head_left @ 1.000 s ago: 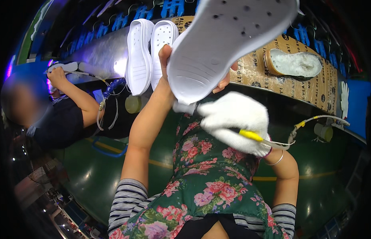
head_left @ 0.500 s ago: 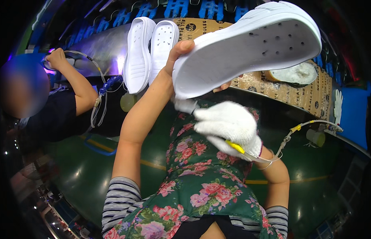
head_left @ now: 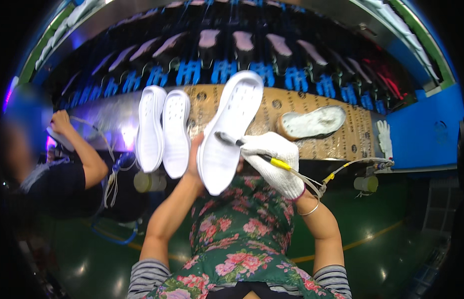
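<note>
Bare left hand (head_left: 193, 162) clamped on long white moulded shoe sole (head_left: 219, 162), near silvery metal tabletop (head_left: 123, 112); holed face up, presumably for access. White knit-gloved right hand (head_left: 273, 158) pinches slim black-handled brush (head_left: 239, 143) over it.

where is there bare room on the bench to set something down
Bare metal shows between the co-worker's hand and the paired white soles, though a hose crosses there. Cardboard is bare between the tan-edged sole and the loose glove. Crowded: the middle, where the left hand holds a white sole and the right hand a brush.
</note>
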Motion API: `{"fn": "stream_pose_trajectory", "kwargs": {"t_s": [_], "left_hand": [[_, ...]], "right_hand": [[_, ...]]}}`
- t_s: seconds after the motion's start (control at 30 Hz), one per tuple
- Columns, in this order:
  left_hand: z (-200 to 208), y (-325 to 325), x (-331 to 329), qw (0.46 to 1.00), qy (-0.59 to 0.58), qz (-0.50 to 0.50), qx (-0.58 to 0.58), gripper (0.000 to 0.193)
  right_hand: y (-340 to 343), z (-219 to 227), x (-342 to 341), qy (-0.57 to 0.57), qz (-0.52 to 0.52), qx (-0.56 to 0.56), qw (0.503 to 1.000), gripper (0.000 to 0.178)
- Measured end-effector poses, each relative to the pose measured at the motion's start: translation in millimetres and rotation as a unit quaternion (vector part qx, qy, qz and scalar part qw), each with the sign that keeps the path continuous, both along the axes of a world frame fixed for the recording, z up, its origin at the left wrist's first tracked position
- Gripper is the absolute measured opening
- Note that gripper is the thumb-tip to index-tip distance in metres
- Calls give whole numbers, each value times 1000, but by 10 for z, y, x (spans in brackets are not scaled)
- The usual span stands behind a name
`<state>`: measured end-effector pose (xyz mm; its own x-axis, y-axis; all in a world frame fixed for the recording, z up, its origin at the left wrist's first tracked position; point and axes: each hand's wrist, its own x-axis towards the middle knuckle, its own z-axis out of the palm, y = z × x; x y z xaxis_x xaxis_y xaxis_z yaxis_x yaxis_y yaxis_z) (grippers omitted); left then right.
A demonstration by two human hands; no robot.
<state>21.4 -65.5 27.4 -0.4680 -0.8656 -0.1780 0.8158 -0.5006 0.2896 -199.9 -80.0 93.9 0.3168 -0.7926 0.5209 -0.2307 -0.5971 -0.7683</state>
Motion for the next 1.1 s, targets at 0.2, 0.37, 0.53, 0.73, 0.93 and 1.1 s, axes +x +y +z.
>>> {"fn": "stream_pose_trajectory", "kwargs": {"t_s": [0.2,0.37,0.53,0.73,0.93,1.1], "left_hand": [[-225,188,-167,990,97,-91,-44,96],[-200,89,111,996,28,-44,-76,102],[836,-78,32,968,111,-114,-195,128],[2132,-1159,-802,877,221,-175,-390,120],[2899,-2130,-1763,982,151,65,-89,90],[2631,-2053,-1805,890,-219,127,-380,72]], "right_hand": [[-277,-2,-204,90,-103,-205,969,19],[386,103,-223,-64,162,37,984,16],[686,-289,-878,-509,-7,212,834,22],[863,-579,-1064,-502,-193,342,771,20],[794,-722,-598,-434,-140,387,801,21],[783,-748,-653,-437,-161,401,789,19]]}}
